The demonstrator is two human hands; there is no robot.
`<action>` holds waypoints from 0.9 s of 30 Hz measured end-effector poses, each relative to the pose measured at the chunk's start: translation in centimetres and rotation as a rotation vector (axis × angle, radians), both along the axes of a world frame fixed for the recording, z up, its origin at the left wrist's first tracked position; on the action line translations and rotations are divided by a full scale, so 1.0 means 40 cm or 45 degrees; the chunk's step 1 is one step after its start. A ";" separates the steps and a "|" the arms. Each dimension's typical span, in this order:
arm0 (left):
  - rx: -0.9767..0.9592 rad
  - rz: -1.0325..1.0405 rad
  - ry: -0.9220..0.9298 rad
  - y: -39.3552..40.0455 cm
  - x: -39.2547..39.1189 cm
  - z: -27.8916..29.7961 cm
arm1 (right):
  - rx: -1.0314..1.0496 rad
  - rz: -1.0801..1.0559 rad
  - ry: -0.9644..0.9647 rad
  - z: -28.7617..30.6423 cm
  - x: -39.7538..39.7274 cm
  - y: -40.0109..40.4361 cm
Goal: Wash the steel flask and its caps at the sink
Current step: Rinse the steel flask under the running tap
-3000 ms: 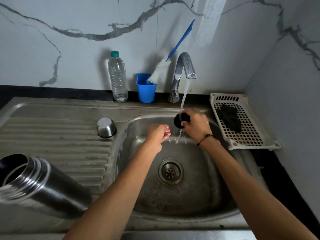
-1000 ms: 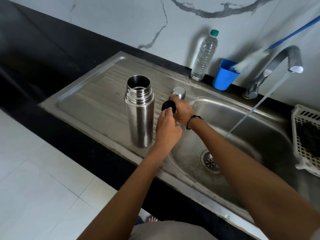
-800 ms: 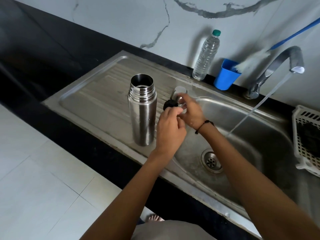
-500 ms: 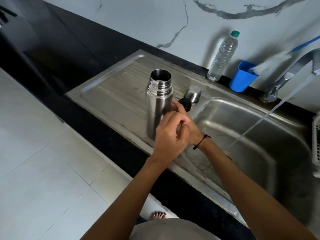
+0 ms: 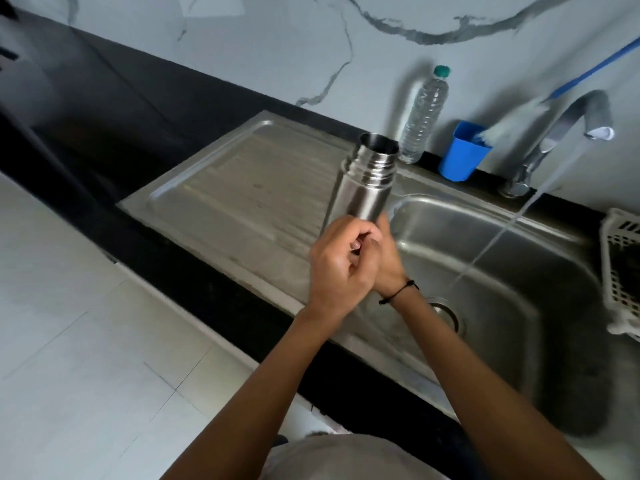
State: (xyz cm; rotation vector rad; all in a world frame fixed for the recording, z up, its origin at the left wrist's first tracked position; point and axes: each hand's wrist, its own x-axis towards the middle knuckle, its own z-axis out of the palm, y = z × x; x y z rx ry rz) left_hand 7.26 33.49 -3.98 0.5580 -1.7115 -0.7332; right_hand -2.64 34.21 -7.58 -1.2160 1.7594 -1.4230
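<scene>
Both hands on it now. The tall brushed-steel flask (image 5: 367,181), open-mouthed w/ a threaded neck, is up off the ribbed steel draining board (image 5: 242,202) and tilted, mouth toward the back wall, sitting right over the seam between board and steel sink basin (image 5: 502,306). Left hand (image 5: 337,271) is wrapped round the lower body, fingers curled tight; right hand (image 5: 388,261), black cord at the wrist, clasps from the other side, its fingers mostly hidden behind the left. So: both closed on the flask base, top half bare.

Curved chrome tap (image 5: 568,133) is running, stream landing well apart to the right of the flask, near the round drain (image 5: 446,313). Caps aren't visible; prob hidden behind flask or hands, can't tell.

Risks, as a judgement. Grip is low on a smooth, likely wet cylinder, so the heavy top could lever out and slip, clanging onto the board or basin edge. Swinging right toward the water, the mouth passes near the clear plastic bottle w/ green cap (image 5: 424,116) and the blue plastic cup (image 5: 462,154); a wide arc could knock either over. Angle it too steeply into that stream and it'll spray back over the counter.
</scene>
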 end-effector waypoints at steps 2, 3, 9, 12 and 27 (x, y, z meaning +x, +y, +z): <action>0.034 -0.065 0.016 0.016 -0.042 -0.007 | -0.019 -0.153 0.003 0.011 -0.054 0.058; 0.074 -0.103 0.021 0.022 -0.060 -0.013 | 0.005 -0.255 -0.034 0.002 -0.079 0.093; 0.355 -0.437 -0.180 0.066 -0.269 -0.038 | 0.063 -0.757 -0.188 -0.069 -0.241 0.275; 0.489 -0.584 -0.442 0.083 -0.415 -0.044 | 0.025 -1.004 -0.284 -0.073 -0.313 0.313; 1.015 -0.891 -0.785 -0.025 -0.813 -0.044 | -0.049 -0.856 -0.701 -0.082 -0.488 0.227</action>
